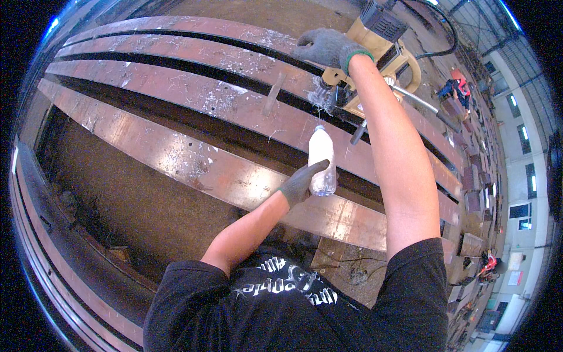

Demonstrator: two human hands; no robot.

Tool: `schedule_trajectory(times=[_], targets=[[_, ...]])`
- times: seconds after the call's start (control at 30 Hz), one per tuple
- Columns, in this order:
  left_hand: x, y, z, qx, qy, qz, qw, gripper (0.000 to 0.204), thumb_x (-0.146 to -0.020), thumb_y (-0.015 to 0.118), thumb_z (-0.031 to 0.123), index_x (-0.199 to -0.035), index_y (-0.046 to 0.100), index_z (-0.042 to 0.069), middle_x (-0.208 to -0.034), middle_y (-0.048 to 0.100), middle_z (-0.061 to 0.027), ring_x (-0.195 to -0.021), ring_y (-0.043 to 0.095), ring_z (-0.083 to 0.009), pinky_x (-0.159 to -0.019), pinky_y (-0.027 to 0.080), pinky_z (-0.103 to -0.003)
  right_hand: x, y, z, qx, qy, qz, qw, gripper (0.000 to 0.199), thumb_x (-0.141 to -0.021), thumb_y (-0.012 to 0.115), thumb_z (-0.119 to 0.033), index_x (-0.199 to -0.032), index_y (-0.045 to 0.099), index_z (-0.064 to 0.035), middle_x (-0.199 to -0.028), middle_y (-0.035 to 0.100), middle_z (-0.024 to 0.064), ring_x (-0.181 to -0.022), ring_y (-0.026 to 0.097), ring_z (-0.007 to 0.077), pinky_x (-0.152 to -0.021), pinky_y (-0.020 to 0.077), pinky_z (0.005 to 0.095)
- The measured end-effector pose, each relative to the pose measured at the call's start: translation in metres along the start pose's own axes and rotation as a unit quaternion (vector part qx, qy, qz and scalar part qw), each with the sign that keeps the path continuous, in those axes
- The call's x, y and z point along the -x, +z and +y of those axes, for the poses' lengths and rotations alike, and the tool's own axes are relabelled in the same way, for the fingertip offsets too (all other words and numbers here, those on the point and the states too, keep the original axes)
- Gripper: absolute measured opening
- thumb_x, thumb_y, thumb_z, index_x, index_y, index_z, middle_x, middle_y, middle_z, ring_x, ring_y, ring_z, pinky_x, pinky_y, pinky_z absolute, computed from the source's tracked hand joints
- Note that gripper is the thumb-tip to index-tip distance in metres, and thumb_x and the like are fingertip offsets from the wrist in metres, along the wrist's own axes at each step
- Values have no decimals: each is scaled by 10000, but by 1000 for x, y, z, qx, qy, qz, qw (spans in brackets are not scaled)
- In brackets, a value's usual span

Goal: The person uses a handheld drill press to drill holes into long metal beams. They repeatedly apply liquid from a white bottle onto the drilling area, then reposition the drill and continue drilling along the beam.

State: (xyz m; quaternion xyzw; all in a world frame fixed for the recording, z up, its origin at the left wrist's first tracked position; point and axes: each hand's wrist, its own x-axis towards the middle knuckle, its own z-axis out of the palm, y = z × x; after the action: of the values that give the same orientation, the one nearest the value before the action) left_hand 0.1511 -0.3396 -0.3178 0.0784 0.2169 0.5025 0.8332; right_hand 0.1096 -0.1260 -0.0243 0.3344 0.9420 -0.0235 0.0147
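The left hand (pixel 300 183) has its grip clamped on a white plastic bottle (pixel 321 159), nozzle pointing toward twelve o'clock at the drill bit. The right hand (pixel 329 48), at twelve o'clock from the bottle, is clamped on the yellow magnetic drill (pixel 375 56), which stands on a rusty steel beam (pixel 193 94) strewn with metal shavings (pixel 319 94).

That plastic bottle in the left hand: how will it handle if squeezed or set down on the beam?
The bottle looks thin and translucent, so it likely dents under the left hand. Mostly pale liquid shows inside, so probably light. Tall and narrow, it may tip or roll on the chip-strewn beam.
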Motion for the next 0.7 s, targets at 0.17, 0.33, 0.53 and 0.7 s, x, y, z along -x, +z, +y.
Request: schedule_trajectory(times=[0.17,0.33,0.53,0.7], targets=[[1,3,0,-2,1,10,1000,534,-998,695,297,-1372,497,-31,-1144,693,-181,-1006,723,-278,-881,626,-410,2,6,5,-9,-19,45,999,559,-864,614,-590,-1107,777,-114,-1094,758,194,-1014,723,404,-909,564,479],[1,1,1,-11,11,-4,1000,449,-1013,670,324,-1319,555,17,-1117,695,-119,-964,714,-237,-856,620,-387,0,2,-2,5,11,-5,1000,590,-892,638,-605,-1221,748,-129,-1224,731,187,-1130,696,373,-1017,527,444],[-4,-4,-1,-12,4,3,1000,552,-998,693,334,-1361,508,-38,-1147,700,-182,-1008,725,-274,-886,622,-405,-5,14,11,-8,-22,52,998,576,-846,635,-602,-1080,780,-97,-1052,761,203,-976,728,408,-884,565,484],[0,-2,2,-11,8,9,1000,547,-1005,686,322,-1366,501,-44,-1155,698,-193,-1008,727,-280,-888,625,-408,-5,15,9,-7,-35,58,998,581,-851,621,-604,-1048,784,-83,-1042,760,210,-971,725,414,-878,566,489]])
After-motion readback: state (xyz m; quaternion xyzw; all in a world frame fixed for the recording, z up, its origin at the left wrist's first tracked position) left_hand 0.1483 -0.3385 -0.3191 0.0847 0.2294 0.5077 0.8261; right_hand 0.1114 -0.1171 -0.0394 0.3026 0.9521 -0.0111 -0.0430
